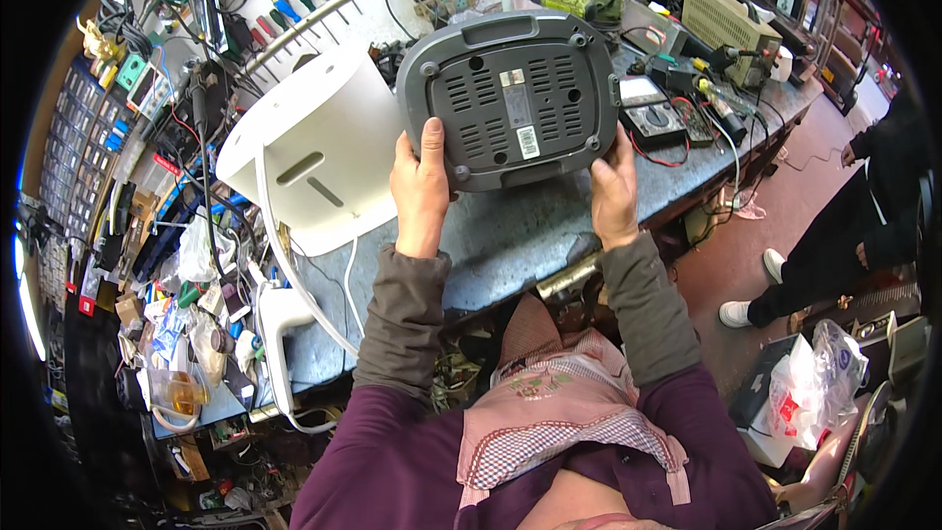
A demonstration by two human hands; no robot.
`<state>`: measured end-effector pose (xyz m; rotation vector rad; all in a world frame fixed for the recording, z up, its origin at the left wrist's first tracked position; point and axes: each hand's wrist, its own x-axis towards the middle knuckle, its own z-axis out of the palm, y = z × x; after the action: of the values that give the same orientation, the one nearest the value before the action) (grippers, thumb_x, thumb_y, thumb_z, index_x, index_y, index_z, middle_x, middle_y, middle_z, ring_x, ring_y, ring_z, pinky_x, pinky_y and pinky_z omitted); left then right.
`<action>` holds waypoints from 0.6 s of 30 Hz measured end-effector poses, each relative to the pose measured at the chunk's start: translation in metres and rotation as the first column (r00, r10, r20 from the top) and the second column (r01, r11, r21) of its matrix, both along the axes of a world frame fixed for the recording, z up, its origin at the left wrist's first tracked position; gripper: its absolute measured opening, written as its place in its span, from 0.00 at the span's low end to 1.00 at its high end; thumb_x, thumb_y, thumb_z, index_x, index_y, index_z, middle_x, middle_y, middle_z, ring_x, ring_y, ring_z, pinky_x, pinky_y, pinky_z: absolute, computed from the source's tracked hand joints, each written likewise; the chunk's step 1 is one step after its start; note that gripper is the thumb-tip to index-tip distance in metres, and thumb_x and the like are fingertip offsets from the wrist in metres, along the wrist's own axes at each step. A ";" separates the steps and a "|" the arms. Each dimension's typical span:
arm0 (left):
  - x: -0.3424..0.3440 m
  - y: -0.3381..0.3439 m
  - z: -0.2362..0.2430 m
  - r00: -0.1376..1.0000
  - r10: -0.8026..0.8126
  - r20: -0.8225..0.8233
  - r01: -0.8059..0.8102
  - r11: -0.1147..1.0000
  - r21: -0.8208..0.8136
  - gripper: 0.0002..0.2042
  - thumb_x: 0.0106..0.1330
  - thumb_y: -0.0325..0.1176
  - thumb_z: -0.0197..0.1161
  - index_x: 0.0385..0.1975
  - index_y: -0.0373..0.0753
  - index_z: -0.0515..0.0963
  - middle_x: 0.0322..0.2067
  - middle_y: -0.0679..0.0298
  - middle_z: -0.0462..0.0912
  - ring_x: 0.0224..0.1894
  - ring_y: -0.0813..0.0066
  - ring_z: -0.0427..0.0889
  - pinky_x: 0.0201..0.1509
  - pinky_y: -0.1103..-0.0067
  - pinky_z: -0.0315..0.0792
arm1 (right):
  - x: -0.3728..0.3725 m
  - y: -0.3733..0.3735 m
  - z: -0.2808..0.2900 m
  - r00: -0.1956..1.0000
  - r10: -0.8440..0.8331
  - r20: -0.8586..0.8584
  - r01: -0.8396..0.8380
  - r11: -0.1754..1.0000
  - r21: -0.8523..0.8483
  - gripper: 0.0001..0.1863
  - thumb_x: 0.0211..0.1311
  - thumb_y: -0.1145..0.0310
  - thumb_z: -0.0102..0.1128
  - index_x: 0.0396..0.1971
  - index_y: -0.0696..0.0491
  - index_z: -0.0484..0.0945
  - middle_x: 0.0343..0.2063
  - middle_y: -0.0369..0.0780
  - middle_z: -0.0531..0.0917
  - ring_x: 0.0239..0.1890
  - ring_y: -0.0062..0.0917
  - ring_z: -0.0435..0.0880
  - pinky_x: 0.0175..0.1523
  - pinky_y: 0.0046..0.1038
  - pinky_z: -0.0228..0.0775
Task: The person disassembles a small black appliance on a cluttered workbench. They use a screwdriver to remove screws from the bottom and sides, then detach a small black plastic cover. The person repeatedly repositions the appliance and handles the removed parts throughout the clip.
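Observation:
I hold a dark grey plastic appliance, its slotted underside with rubber feet turned up toward me, tilted above the blue workbench. My left hand grips its lower left side, thumb over the face. My right hand grips its lower right corner. To the left stands a large white plastic housing, with a white hose running down to a white handle piece. Right of the appliance lies a multimeter with leads.
A tool board hangs behind. Clutter and parts drawers fill the left. A green drill and beige instrument sit at the back. A person in black stands at the right, near bagged boxes.

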<state>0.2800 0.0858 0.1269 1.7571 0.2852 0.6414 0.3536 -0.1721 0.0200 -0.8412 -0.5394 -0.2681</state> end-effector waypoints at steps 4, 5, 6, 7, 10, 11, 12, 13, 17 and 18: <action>0.016 0.028 -0.015 0.998 0.024 0.051 -0.028 0.996 0.079 0.39 0.85 0.68 0.55 0.62 0.29 0.81 0.45 0.51 0.92 0.48 0.60 0.90 0.57 0.65 0.81 | -0.002 0.001 0.000 0.997 -0.005 0.072 0.013 0.994 -0.107 0.45 0.77 0.72 0.60 0.89 0.58 0.52 0.84 0.46 0.65 0.84 0.35 0.65 0.88 0.38 0.52; 0.015 0.028 -0.017 0.998 0.025 0.050 -0.029 0.996 0.079 0.39 0.85 0.68 0.55 0.63 0.29 0.81 0.47 0.50 0.92 0.49 0.59 0.90 0.58 0.65 0.81 | -0.004 0.001 0.000 0.997 -0.009 0.078 0.019 0.991 -0.131 0.45 0.78 0.71 0.60 0.89 0.58 0.52 0.84 0.45 0.66 0.84 0.35 0.66 0.88 0.38 0.52; 0.013 0.029 -0.019 0.998 0.026 0.049 -0.030 0.996 0.079 0.39 0.85 0.68 0.55 0.63 0.30 0.81 0.48 0.49 0.92 0.51 0.58 0.89 0.59 0.65 0.80 | -0.003 0.001 0.001 0.999 -0.009 0.054 0.016 0.991 -0.134 0.45 0.79 0.69 0.63 0.90 0.56 0.52 0.84 0.45 0.67 0.84 0.34 0.66 0.87 0.38 0.53; 0.008 0.025 -0.020 0.999 0.027 0.046 -0.031 0.997 0.073 0.38 0.86 0.68 0.54 0.64 0.30 0.80 0.50 0.49 0.91 0.51 0.57 0.89 0.60 0.65 0.80 | -0.005 0.000 0.001 0.999 -0.010 0.046 0.016 0.991 -0.134 0.45 0.79 0.69 0.63 0.90 0.56 0.52 0.84 0.45 0.67 0.84 0.34 0.67 0.87 0.38 0.53; 0.006 0.023 -0.021 0.999 -0.008 0.051 0.005 0.998 0.064 0.38 0.86 0.68 0.54 0.63 0.30 0.79 0.51 0.49 0.91 0.52 0.57 0.89 0.60 0.65 0.80 | -0.004 -0.003 0.000 0.999 -0.017 0.032 0.022 0.989 -0.145 0.45 0.80 0.68 0.65 0.90 0.54 0.53 0.83 0.44 0.68 0.83 0.33 0.67 0.87 0.38 0.54; 0.005 0.024 -0.021 0.998 -0.015 0.053 0.012 0.998 0.060 0.38 0.86 0.68 0.54 0.63 0.30 0.79 0.50 0.49 0.91 0.52 0.57 0.89 0.60 0.65 0.80 | -0.004 -0.003 0.000 0.999 -0.019 0.034 0.025 0.987 -0.157 0.46 0.80 0.67 0.66 0.90 0.54 0.53 0.83 0.44 0.68 0.83 0.33 0.67 0.87 0.38 0.54; 0.004 0.024 -0.022 0.998 -0.021 0.053 0.018 0.998 0.054 0.38 0.86 0.68 0.54 0.63 0.30 0.79 0.50 0.49 0.91 0.51 0.57 0.89 0.60 0.65 0.80 | -0.005 -0.004 -0.002 0.999 -0.022 0.035 0.027 0.985 -0.168 0.46 0.80 0.67 0.67 0.90 0.54 0.54 0.83 0.44 0.68 0.83 0.33 0.68 0.87 0.38 0.54; 0.004 0.025 -0.020 0.998 -0.023 0.053 0.020 0.999 0.049 0.38 0.86 0.68 0.54 0.62 0.30 0.79 0.50 0.49 0.91 0.51 0.57 0.89 0.60 0.65 0.80 | -0.006 -0.003 -0.002 0.999 -0.028 0.039 0.034 0.984 -0.175 0.46 0.80 0.66 0.67 0.90 0.54 0.54 0.83 0.43 0.68 0.83 0.33 0.68 0.87 0.38 0.54; 0.002 0.025 -0.019 0.998 -0.021 0.059 0.017 0.998 0.062 0.38 0.86 0.69 0.54 0.62 0.31 0.79 0.48 0.50 0.91 0.50 0.58 0.89 0.58 0.66 0.80 | -0.005 -0.003 -0.003 0.999 -0.035 0.038 0.042 0.982 -0.183 0.46 0.79 0.65 0.69 0.89 0.55 0.55 0.83 0.43 0.69 0.83 0.33 0.68 0.87 0.38 0.54; 0.002 0.025 -0.019 0.998 -0.019 0.062 0.015 0.997 0.069 0.38 0.85 0.69 0.54 0.62 0.31 0.79 0.48 0.50 0.91 0.50 0.58 0.89 0.58 0.66 0.80 | -0.005 -0.003 -0.003 0.999 -0.039 0.032 0.045 0.982 -0.186 0.46 0.79 0.65 0.69 0.89 0.55 0.55 0.83 0.43 0.69 0.82 0.33 0.69 0.87 0.38 0.55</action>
<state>0.2819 0.1106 0.1080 1.7996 0.2071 0.7001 0.3484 -0.1752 0.0171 -1.0328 -0.5797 -0.2711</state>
